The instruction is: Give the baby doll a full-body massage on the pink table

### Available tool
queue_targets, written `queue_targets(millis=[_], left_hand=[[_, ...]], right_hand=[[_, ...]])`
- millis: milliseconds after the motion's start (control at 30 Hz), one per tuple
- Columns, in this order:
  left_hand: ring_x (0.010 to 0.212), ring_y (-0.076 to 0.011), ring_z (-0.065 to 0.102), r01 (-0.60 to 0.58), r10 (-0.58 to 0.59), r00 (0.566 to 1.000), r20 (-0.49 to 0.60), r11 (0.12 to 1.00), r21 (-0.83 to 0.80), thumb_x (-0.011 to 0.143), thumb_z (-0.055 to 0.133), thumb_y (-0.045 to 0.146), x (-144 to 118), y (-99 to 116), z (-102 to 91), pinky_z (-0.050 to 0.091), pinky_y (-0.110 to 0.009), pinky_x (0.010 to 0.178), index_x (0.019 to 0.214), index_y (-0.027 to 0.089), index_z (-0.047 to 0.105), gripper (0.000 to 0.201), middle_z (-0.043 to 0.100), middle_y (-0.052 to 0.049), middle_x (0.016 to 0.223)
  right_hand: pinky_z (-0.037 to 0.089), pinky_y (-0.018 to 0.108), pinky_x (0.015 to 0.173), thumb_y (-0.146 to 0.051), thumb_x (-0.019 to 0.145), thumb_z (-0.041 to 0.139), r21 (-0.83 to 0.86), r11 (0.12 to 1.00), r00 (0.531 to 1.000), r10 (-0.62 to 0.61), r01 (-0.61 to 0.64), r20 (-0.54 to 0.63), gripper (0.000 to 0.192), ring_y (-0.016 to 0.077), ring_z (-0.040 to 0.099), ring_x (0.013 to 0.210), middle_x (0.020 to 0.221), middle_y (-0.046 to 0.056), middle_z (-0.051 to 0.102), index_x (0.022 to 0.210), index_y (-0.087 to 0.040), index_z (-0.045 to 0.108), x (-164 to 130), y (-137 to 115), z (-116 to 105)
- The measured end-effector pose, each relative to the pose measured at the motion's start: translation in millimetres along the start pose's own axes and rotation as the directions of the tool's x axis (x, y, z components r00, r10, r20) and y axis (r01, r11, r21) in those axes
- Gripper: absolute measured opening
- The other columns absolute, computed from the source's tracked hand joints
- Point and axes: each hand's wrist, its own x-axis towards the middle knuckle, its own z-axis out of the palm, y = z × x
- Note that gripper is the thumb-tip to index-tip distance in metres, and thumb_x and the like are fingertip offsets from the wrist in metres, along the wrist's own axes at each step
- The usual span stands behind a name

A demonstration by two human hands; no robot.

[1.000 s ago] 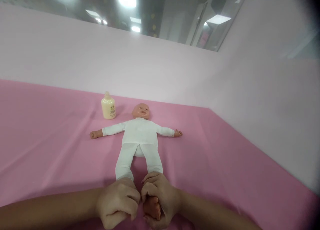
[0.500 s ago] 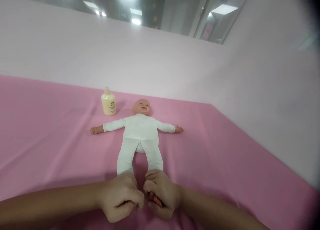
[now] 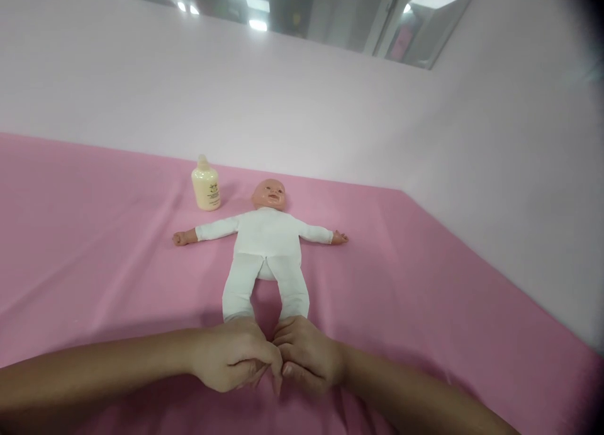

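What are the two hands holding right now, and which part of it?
Both hands grip the baby doll at its feet: left hand around one foot, right hand around the other.

Bright even overhead light, ceiling lamps (image 3: 257, 24) glaring, soft shadows, edges bowed, right corners dark and blurred

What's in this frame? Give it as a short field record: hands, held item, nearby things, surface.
left hand: closed around the doll's foot at the end of one trouser leg
right hand: closed around the other foot, knuckles touching the left hand
doll: on its back, arms spread, white clothes, head towards the wall
bottle: cream coloured, upright, beside the doll's head, untouched
surface: pink sheet, lightly creased
backdrop: pale wall
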Motion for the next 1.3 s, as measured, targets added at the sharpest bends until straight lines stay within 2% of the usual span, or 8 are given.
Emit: queue_targets(millis=[400, 533, 633, 767, 933, 1067, 1233, 1300], left_hand=[[0.055, -0.0122, 0.066, 0.108, -0.099, 0.993, 0.064, 0.983, -0.148, 0.078, 0.046, -0.002, -1, 0, -6.4, 0.050, -0.017, 0.053, 0.103, 0.018, 0.075, 0.044, 0.068, -0.001, 0.061], [0.044, -0.0101, 0.057, 0.244, -0.204, 0.967, 0.151, 0.909, -0.337, 0.084, 0.043, 0.001, -2, -1, -11.3, 0.055, -0.020, 0.056, 0.110, 0.017, 0.074, 0.044, 0.053, 0.005, 0.046], [0.039, -0.0084, 0.049, 0.278, -0.219, 0.960, 0.174, 0.811, -0.515, 0.089, 0.045, 0.009, -3, -6, -13.1, 0.058, -0.024, 0.060, 0.109, 0.015, 0.074, 0.035, 0.049, 0.006, 0.045], [0.038, -0.0090, 0.049, 0.195, -0.228, 0.973, 0.046, 0.694, -0.693, 0.094, 0.051, 0.025, -2, -15, -14.2, 0.057, -0.025, 0.056, 0.101, 0.014, 0.072, 0.025, 0.045, 0.007, 0.041], [0.041, -0.0129, 0.058, 0.080, -0.283, 0.948, -0.145, 0.656, -0.750, 0.094, 0.056, 0.040, 3, -20, -18.8, 0.053, -0.025, 0.054, 0.089, 0.013, 0.066, 0.029, 0.040, 0.008, 0.037], [0.041, -0.0131, 0.058, 0.061, -0.328, 0.917, -0.227, 0.677, -0.733, 0.091, 0.059, 0.048, 5, -18, -17.9, 0.053, -0.026, 0.055, 0.086, 0.013, 0.063, 0.035, 0.039, 0.009, 0.038], [0.041, -0.0104, 0.055, 0.077, -0.468, 0.815, -0.341, 0.672, -0.736, 0.090, 0.060, 0.046, 1, -14, -10.3, 0.051, -0.024, 0.050, 0.088, 0.013, 0.060, 0.033, 0.045, 0.009, 0.044], [0.037, -0.0088, 0.052, 0.041, -0.493, 0.774, -0.397, 0.665, -0.746, 0.091, 0.059, 0.045, 0, -11, -7.7, 0.048, -0.021, 0.045, 0.091, 0.015, 0.058, 0.031, 0.044, 0.010, 0.046]], right_hand=[[0.047, 0.027, 0.065, -0.058, 0.100, 0.007, 0.295, 0.952, 0.997, 0.068, -0.079, 0.047, 0.070, 0.0124, 0.053, 0.055, 0.051, 0.002, 0.056, 0.059, -0.021, 0.049, 7, -5, -10], [0.047, 0.023, 0.061, -0.059, 0.101, 0.012, 0.455, 0.862, 0.973, 0.225, -0.222, 0.048, 0.071, 0.0098, 0.054, 0.053, 0.049, 0.001, 0.055, 0.057, -0.019, 0.051, 9, -10, -17], [0.045, 0.020, 0.052, -0.060, 0.101, 0.023, 0.562, 0.726, 0.906, 0.408, -0.396, 0.111, 0.064, 0.0082, 0.052, 0.049, 0.053, 0.000, 0.056, 0.064, -0.017, 0.053, 10, -15, -24], [0.042, 0.018, 0.044, -0.059, 0.098, 0.036, 0.646, 0.511, 0.775, 0.597, -0.567, 0.208, 0.050, 0.0073, 0.052, 0.047, 0.060, -0.001, 0.060, 0.081, -0.015, 0.052, 11, -20, -33], [0.051, 0.021, 0.059, -0.049, 0.089, 0.061, 0.707, 0.384, 0.696, 0.685, -0.594, 0.213, 0.036, 0.0105, 0.065, 0.069, 0.084, 0.003, 0.069, 0.099, -0.015, 0.051, 23, -26, -40], [0.053, 0.027, 0.071, -0.040, 0.069, 0.083, 0.606, 0.441, 0.644, 0.748, -0.662, 0.158, 0.051, 0.0146, 0.067, 0.084, 0.094, 0.002, 0.070, 0.106, -0.017, 0.055, 44, -29, -40], [0.048, 0.026, 0.064, -0.044, 0.061, 0.085, 0.346, 0.509, 0.587, 0.790, -0.788, 0.175, 0.047, 0.0134, 0.062, 0.072, 0.076, -0.002, 0.066, 0.090, -0.017, 0.061, 66, -33, -30], [0.044, 0.025, 0.059, -0.047, 0.063, 0.083, 0.253, 0.542, 0.591, 0.783, -0.801, 0.193, 0.042, 0.0125, 0.059, 0.067, 0.069, -0.003, 0.063, 0.080, -0.017, 0.059, 68, -35, -26]])
